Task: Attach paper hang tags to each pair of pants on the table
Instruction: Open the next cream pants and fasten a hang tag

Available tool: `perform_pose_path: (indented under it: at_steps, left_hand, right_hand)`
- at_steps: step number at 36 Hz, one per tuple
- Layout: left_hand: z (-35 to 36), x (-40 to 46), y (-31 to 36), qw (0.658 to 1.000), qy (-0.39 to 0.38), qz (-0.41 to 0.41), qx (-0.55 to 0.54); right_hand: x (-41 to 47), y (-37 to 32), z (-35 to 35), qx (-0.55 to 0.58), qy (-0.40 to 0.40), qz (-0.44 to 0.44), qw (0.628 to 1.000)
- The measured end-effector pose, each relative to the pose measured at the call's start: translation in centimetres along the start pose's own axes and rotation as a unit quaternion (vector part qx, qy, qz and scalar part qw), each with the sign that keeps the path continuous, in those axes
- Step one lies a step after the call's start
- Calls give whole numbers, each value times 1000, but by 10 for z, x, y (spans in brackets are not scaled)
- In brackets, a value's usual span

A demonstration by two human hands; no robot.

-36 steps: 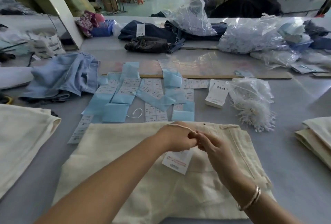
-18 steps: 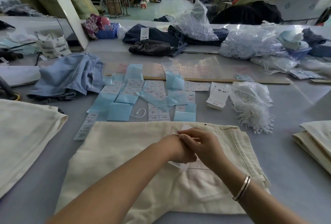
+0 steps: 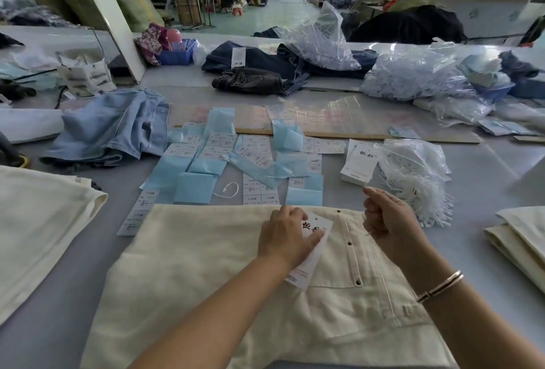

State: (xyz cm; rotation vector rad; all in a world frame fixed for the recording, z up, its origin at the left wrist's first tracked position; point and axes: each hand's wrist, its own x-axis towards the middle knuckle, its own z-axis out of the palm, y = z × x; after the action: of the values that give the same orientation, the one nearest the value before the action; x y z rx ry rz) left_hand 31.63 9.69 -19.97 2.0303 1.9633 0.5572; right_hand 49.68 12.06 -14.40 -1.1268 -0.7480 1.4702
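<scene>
Cream pants [image 3: 206, 280] lie flat in front of me, waistband to the far side. A white hang tag [image 3: 318, 225] with black lettering lies on them near the waistband. My left hand [image 3: 283, 238] rests on the tag, thumb and fingers spread over it. My right hand [image 3: 386, 221] hovers over the button fly with loosely curled fingers; I see nothing in it. Beyond it a stack of white hang tags [image 3: 358, 162] sits beside a clear bag of white strings [image 3: 413, 168].
Blue sheets and size stickers [image 3: 206, 168] cover the table's middle, with a loose string loop [image 3: 227, 190]. Folded cream pants lie at the left [image 3: 38, 221] and the right [image 3: 519, 238]. Light blue jeans [image 3: 112, 126], dark jeans [image 3: 250, 81] and plastic bags lie farther back.
The hands, which were pinching together at the tag's string, have parted. The tag now lies face up under my left hand; my right hand has lifted off to the right.
</scene>
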Motion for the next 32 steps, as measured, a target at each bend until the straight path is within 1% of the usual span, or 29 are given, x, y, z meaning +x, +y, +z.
perform_pose_path:
  at_steps: [3, 5, 7, 8, 9, 10, 11, 13, 14, 16, 17, 18, 19, 20, 21, 24, 27, 29, 32]
  left_hand:
    - [13, 2, 10, 1000, -2, -12, 8]
    - [21, 2, 11, 1000, 8, -4, 7]
    - [25, 0, 8, 999, 41, 12, -19]
    - [25, -2, 6, 996, 57, 19, -60]
    - [22, -4, 3, 989, 68, 18, -129]
    - [18, -6, 2, 972, 70, 3, -223]
    - [13, -9, 1, 944, 65, -19, -324]
    - [4, -12, 0, 871, 40, -69, -486]
    - [1, -12, -1, 828, 20, -89, -553]
    - [-3, -18, -2, 717, -27, -120, -687]
    - [-4, -21, -3, 675, -38, -125, -726]
    - [-4, -24, -4, 650, -43, -126, -748]
    - [-2, -26, -5, 636, -45, -132, -759]
    - [-2, -27, -5, 631, -47, -136, -762]
    - [-1, -28, -4, 635, -51, -139, -759]
    - [-2, -28, -1, 683, -48, -130, -717]
    - [1, -29, -3, 724, -25, -135, -676]
    - [3, -29, -4, 739, -12, -141, -658]
    - [5, -30, -2, 756, -7, -143, -639]
  right_hand:
    - [2, 5, -1, -54, 19, -31, 998]
    - [-1, 13, 2, -62, 18, -21, 998]
    - [-5, 24, 4, -53, 11, 7, 999]
    - [-7, 30, 4, -39, 4, 25, 999]
    - [-9, 36, 4, -25, -4, 41, 999]
    - [-11, 41, 5, -17, -9, 52, 998]
    - [-12, 45, 5, -16, -13, 55, 998]
    - [-14, 51, 8, -26, -24, 42, 998]
    - [-14, 53, 9, -33, -30, 34, 998]
    - [-15, 55, 14, -61, -45, 12, 997]
    - [-16, 55, 17, -90, -50, -5, 995]
    - [-17, 56, 20, -123, -52, -25, 991]
    - [-18, 56, 23, -154, -49, -46, 986]
    - [-18, 57, 26, -182, -43, -67, 980]
    - [-18, 57, 29, -207, -38, -86, 974]
    - [-17, 59, 35, -259, -37, -120, 958]
    - [-14, 62, 33, -301, -25, -137, 943]
    - [-13, 64, 30, -338, -20, -150, 929]
    - [-13, 66, 28, -364, -13, -161, 917]
